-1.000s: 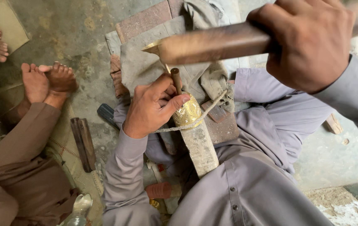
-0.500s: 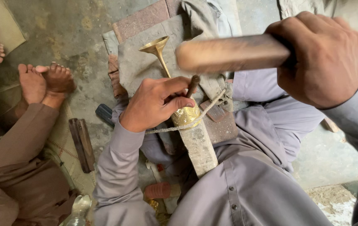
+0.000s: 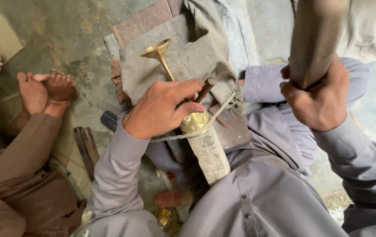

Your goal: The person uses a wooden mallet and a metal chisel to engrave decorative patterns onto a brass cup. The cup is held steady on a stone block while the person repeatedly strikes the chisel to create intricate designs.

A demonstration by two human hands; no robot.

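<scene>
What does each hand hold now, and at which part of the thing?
The left hand grips a thin dark punch by its lower shaft, over the brass vessel. The right hand grips the wooden mallet around its handle.

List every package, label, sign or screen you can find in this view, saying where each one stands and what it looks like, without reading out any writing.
None: no package, label, sign or screen shows.
Left hand: grips a brass horn-shaped piece and a thin punch over a stone block.
Right hand: raises a thick wooden mallet.
Grey cloth: spread on the floor beyond the block.
</scene>
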